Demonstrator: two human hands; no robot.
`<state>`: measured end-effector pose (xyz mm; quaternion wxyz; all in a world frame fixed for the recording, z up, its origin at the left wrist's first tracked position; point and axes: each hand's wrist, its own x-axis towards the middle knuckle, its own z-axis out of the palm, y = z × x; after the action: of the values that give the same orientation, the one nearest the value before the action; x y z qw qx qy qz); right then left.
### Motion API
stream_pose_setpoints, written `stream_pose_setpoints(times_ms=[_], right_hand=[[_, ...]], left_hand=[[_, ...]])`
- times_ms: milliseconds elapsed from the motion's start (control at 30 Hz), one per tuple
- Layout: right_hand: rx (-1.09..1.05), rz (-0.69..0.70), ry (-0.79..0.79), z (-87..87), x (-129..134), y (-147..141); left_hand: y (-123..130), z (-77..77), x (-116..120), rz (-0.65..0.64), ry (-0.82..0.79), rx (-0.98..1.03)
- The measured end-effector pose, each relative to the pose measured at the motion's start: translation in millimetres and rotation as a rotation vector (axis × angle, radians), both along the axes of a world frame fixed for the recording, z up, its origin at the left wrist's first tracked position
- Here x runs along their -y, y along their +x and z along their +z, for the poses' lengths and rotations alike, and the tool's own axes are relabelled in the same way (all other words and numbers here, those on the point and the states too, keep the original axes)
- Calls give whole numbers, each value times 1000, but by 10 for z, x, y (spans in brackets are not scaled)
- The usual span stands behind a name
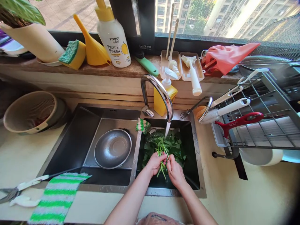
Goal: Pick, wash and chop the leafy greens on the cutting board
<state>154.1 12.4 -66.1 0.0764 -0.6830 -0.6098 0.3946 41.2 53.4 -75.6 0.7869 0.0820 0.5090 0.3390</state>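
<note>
Over the right sink basin (pixel 196 162), my left hand (pixel 155 163) is closed around the stems of a bunch of leafy greens (pixel 161 144). My right hand (pixel 175 171) pinches stems of the same bunch, close beside the left. The stem ends hang down between both hands, and the leaves point away from me. Water (pixel 167 129) runs from the chrome faucet (pixel 161 86) onto the leaves. More dark green leaves (pixel 179 153) float in the water in the basin.
A frying pan (pixel 112 148) lies in the left basin. A striped scrubbing pad (pixel 142 125) rests on the divider. Kitchen scissors (pixel 23 190) and a striped cloth (pixel 59 197) lie front left, a colander (pixel 30 109) behind them. A dish rack (pixel 260 118) stands at right.
</note>
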Motion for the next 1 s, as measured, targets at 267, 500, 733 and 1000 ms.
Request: stream_pose_setpoints(times_ms=[267,500,733,1000], right_hand=[[-161,96,78,-42,11,60],[-145,53,140,-158,-67,137],[0,-197,145,-383,-366,481],[-180,-422,145,-485,-448,586]], left_hand=[[-103,25,-5,-79,3,63],[-356,88,92,-318,-32,65],[-819,407,385,-333,-67,182],[-1147,737,340,-93,63,186]])
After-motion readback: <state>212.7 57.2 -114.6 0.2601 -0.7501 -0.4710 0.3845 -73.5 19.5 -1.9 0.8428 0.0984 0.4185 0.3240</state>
